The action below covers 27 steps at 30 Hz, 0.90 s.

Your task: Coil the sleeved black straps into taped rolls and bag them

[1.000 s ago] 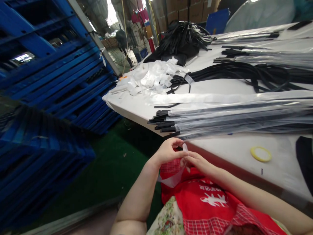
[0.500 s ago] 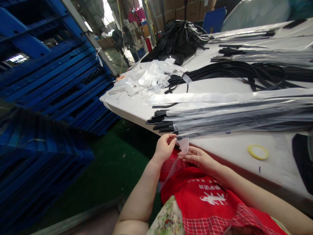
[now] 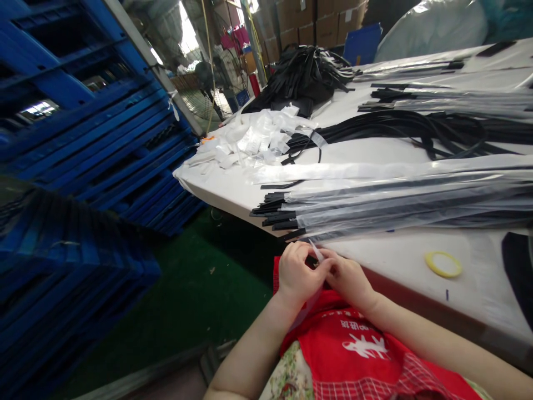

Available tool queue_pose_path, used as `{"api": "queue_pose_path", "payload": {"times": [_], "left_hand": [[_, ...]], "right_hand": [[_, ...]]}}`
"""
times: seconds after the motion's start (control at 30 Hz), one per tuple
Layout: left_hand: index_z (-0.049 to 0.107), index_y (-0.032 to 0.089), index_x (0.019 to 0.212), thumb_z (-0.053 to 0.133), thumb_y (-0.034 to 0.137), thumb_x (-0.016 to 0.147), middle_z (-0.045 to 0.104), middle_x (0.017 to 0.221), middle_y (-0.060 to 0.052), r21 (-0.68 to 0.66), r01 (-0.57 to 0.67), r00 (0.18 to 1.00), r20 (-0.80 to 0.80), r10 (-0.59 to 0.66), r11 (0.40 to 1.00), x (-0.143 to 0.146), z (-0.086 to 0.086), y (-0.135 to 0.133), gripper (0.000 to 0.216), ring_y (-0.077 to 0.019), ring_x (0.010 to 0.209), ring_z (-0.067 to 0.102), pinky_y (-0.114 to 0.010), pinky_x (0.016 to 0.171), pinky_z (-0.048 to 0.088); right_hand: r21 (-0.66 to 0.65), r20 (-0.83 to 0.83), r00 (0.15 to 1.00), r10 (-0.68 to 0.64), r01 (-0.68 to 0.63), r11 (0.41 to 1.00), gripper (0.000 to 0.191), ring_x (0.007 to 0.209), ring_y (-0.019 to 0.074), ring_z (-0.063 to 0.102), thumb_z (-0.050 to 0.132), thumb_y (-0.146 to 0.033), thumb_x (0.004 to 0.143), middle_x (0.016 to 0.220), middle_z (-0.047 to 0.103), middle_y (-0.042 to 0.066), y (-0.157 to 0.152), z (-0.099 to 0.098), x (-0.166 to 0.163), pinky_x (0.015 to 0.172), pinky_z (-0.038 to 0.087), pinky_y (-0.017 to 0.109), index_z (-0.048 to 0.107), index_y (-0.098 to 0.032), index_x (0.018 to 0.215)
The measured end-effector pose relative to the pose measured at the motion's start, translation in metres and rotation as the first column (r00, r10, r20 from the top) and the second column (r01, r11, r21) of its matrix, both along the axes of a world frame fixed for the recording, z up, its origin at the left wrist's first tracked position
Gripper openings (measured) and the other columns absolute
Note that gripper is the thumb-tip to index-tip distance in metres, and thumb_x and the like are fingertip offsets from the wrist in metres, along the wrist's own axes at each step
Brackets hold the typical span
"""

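In front of the red apron [image 3: 362, 339], my left hand [image 3: 296, 273] and my right hand [image 3: 350, 282] meet at the table's edge. Both are closed, fingertips together, on a small piece of translucent plastic film [image 3: 316, 251]. One corner of the film sticks up between them; the rest is mostly hidden by my fingers. Just beyond my hands lie several black strips [image 3: 278, 214] whose ends poke out of long clear plastic sleeves [image 3: 375, 203]. The nearest strip end is close to my left fingertips.
On the white table [image 3: 400, 261] are a yellow tape ring [image 3: 443, 264], a heap of white plastic scraps [image 3: 258, 136], a bundle of long black strips [image 3: 375, 125] and a black pile [image 3: 308, 75] at the back. Blue pallets [image 3: 104, 139] stand at left.
My hands have come together and nearer my body. My left hand has left the end of the nearest strip and now pinches the film together with my right hand.
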<state>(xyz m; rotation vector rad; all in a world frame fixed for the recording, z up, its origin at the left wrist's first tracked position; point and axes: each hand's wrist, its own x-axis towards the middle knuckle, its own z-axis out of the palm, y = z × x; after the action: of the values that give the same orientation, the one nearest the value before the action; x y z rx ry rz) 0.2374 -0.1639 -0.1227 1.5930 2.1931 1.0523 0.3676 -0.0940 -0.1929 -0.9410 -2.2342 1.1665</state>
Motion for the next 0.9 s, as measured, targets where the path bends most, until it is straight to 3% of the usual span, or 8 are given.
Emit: {"api": "queue_pose_path", "payload": {"times": [0.1, 0.23, 0.37, 0.47, 0.53, 0.63, 0.73, 0.9], "left_hand": [[0.065, 0.022, 0.072, 0.063, 0.036, 0.084, 0.068, 0.083, -0.009, 0.006, -0.031, 0.999, 0.037, 0.031, 0.999, -0.002, -0.002, 0.007, 0.019, -0.0252, 0.088, 0.062, -0.040, 0.086, 0.049], [0.072, 0.018, 0.080, 0.064, 0.030, 0.083, 0.072, 0.089, -0.008, 0.068, 0.006, 0.850, 0.526, -0.041, 0.998, -0.008, -0.006, 0.010, 0.014, -0.0217, 0.085, 0.066, -0.035, 0.080, 0.052], [0.072, 0.013, 0.075, 0.080, 0.039, 0.071, 0.071, 0.076, -0.006, 0.045, 0.037, 0.558, 0.828, -0.058, 0.998, -0.011, -0.009, 0.011, 0.027, -0.0168, 0.069, 0.063, -0.030, 0.069, 0.052], [0.069, 0.012, 0.069, 0.085, 0.039, 0.065, 0.068, 0.070, -0.004, 0.048, 0.034, 0.527, 0.848, -0.059, 0.998, -0.010, -0.012, 0.012, 0.032, -0.0134, 0.065, 0.060, -0.026, 0.065, 0.049], [0.066, 0.012, 0.068, 0.086, 0.041, 0.064, 0.067, 0.069, -0.004, 0.041, 0.058, 0.529, 0.846, -0.065, 0.997, -0.009, -0.015, 0.015, 0.035, -0.0126, 0.063, 0.058, -0.025, 0.063, 0.048], [0.068, 0.013, 0.081, 0.083, 0.046, 0.066, 0.068, 0.077, -0.005, 0.050, 0.131, 0.596, 0.794, -0.119, 0.990, -0.011, -0.022, 0.024, 0.039, -0.0150, 0.069, 0.061, -0.027, 0.067, 0.050], [0.066, 0.016, 0.107, 0.074, 0.046, 0.077, 0.069, 0.099, -0.009, 0.051, 0.137, 0.761, 0.634, -0.138, 0.989, -0.024, -0.026, 0.045, 0.043, -0.0188, 0.084, 0.065, -0.030, 0.074, 0.053], [0.069, 0.019, 0.100, 0.057, 0.036, 0.090, 0.071, 0.101, -0.008, -0.023, 0.085, 0.968, 0.239, -0.077, 0.996, -0.059, -0.023, 0.124, 0.023, -0.0203, 0.094, 0.065, -0.031, 0.083, 0.051]], "right_hand": [[0.108, 0.050, 0.999, 0.022, -0.028, 0.994, 0.035, 0.076, 0.0243, 0.069, 0.053, -0.026, 0.086, 0.096, 0.075, 0.011, -0.001, 0.002, 0.002, 0.072, 0.051, 0.034, 0.060, -0.018, 0.119], [-0.100, -0.097, 0.995, 0.018, -0.028, 0.995, 0.060, 0.092, 0.0281, 0.068, 0.073, -0.040, 0.073, 0.106, 0.072, 0.012, 0.007, 0.005, 0.002, 0.082, 0.054, 0.039, 0.055, -0.018, 0.126], [-0.463, -0.393, 0.912, 0.116, -0.305, 0.832, 0.052, 0.106, 0.0289, 0.064, 0.074, -0.049, 0.074, 0.112, 0.070, 0.012, 0.015, 0.005, 0.003, 0.096, 0.050, 0.044, 0.063, -0.018, 0.114], [-0.606, -0.430, 0.899, 0.084, -0.357, 0.711, 0.041, 0.094, 0.0257, 0.066, 0.072, -0.052, 0.077, 0.098, 0.073, 0.008, 0.015, 0.002, 0.003, 0.088, 0.052, 0.041, 0.069, -0.017, 0.099], [-0.630, -0.406, 0.912, 0.061, -0.328, 0.704, 0.041, 0.083, 0.0227, 0.066, 0.072, -0.054, 0.077, 0.090, 0.072, 0.006, 0.015, 0.000, 0.003, 0.079, 0.053, 0.036, 0.070, -0.016, 0.092], [-0.500, -0.314, 0.947, 0.068, -0.226, 0.836, 0.038, 0.071, 0.0190, 0.062, 0.067, -0.055, 0.081, 0.077, 0.070, 0.004, 0.023, -0.004, 0.012, 0.068, 0.050, 0.031, 0.068, -0.016, 0.081], [-0.153, -0.117, 0.993, -0.029, 0.011, 0.988, 0.034, 0.063, 0.0169, 0.056, 0.061, -0.049, 0.086, 0.066, 0.064, 0.002, 0.040, -0.014, 0.038, 0.060, 0.044, 0.028, 0.062, -0.019, 0.070], [0.273, 0.033, 0.953, -0.301, 0.281, 0.920, 0.034, 0.055, 0.0174, 0.058, 0.052, -0.045, 0.092, 0.061, 0.063, 0.002, 0.061, -0.043, 0.085, 0.055, 0.043, 0.028, 0.058, -0.023, 0.066]]}}
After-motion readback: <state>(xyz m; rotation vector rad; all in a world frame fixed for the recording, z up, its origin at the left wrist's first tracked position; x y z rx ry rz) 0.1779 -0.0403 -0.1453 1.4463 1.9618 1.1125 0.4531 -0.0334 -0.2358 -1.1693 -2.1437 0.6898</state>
